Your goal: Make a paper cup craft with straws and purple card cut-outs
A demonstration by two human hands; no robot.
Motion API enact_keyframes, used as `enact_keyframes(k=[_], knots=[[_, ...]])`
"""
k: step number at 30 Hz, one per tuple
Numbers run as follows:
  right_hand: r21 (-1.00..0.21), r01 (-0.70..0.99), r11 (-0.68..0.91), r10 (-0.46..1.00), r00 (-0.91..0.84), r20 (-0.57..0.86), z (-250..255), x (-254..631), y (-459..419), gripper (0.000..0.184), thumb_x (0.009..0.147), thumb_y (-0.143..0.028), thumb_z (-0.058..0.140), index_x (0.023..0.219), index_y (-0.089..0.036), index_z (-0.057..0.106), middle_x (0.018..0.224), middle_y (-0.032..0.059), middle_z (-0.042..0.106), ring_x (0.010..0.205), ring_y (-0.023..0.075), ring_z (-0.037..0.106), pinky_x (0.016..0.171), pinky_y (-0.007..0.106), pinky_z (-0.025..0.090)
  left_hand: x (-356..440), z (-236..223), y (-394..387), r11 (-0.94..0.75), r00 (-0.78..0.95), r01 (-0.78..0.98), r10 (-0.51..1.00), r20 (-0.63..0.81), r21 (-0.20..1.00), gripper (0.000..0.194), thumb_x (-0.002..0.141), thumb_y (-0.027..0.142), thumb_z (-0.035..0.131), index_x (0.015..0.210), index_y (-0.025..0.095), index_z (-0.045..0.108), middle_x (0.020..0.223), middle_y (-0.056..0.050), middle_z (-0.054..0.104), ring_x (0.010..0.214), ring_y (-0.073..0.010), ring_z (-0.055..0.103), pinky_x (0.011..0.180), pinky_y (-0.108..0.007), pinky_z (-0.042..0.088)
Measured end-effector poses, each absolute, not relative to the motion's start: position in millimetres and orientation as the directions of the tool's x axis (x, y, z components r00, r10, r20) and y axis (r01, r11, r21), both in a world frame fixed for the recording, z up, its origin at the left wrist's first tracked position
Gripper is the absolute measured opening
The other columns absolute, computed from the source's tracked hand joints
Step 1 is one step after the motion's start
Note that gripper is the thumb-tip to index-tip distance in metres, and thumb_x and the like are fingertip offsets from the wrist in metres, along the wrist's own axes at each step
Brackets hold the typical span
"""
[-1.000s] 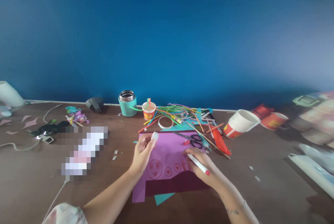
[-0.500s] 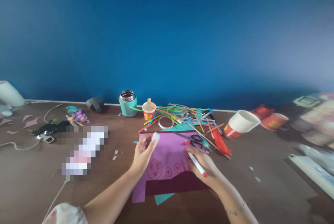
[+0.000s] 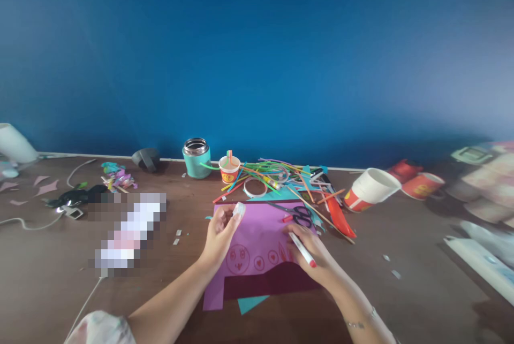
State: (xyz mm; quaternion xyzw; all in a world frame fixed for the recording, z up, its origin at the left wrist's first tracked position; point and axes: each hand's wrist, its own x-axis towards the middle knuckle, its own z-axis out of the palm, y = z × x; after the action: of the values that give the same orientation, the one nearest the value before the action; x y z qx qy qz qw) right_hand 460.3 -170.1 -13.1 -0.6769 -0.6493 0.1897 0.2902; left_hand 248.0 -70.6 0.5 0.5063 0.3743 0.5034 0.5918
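Note:
My left hand [image 3: 220,229] is closed on a small whitish, see-through piece [image 3: 240,209], whose kind I cannot make out, above the left part of the purple paper [image 3: 257,226]. Red drawings on that sheet show a round face [image 3: 237,259] and small circles with hearts in them. At the sheet's right side, my right hand [image 3: 311,250] has a white marker [image 3: 302,249] with a red end resting between thumb and fingers; its fingertips are near the paper. Black-handled scissors [image 3: 302,216] lie by a red cap [image 3: 287,219] on the sheet's upper right.
Behind the paper are colourful thin sticks [image 3: 277,173], a roll of tape [image 3: 255,187], a small paper cup [image 3: 229,170] and a teal thermos [image 3: 196,159]. A large paper cup [image 3: 371,190] leans at right. A blurred-out phone-like thing [image 3: 130,231] lies left, with its cable.
Both hands have stayed almost in place. The marker in my right hand has shifted very slightly up and left; my left hand still holds the whitish piece.

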Motion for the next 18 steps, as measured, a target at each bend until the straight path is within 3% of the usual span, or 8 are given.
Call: enact_keyframes(k=[13, 18], knots=[[-0.688, 0.726, 0.002, 0.990, 0.093, 0.102, -15.6, 462.8, -171.4, 0.029, 0.072, -0.013, 0.047, 0.100, -0.021, 0.054, 0.097, 0.0080, 0.061, 0.091, 0.0230, 0.058, 0.082, 0.037, 0.046, 248.4, 1.8, -70.5, -0.021, 0.207, -0.220, 0.976, 0.067, 0.975, 0.037, 0.065, 0.046, 0.069, 0.082, 0.014, 0.063, 0.075, -0.003, 0.063, 0.065, -0.0131, 0.056, 0.064, -0.027, 0.046], [-0.701, 0.713, 0.007, 0.985, 0.117, 0.129, -14.9, 461.4, -169.9, 0.026, 0.072, -0.014, 0.048, 0.096, -0.021, 0.056, 0.086, 0.0060, 0.063, 0.082, 0.0226, 0.060, 0.075, 0.035, 0.048, 248.0, 1.2, -70.7, -0.032, 0.204, -0.202, 0.976, 0.074, 0.979, 0.036, 0.066, 0.046, 0.069, 0.082, 0.014, 0.062, 0.074, -0.002, 0.062, 0.064, -0.0124, 0.055, 0.064, -0.026, 0.046]])
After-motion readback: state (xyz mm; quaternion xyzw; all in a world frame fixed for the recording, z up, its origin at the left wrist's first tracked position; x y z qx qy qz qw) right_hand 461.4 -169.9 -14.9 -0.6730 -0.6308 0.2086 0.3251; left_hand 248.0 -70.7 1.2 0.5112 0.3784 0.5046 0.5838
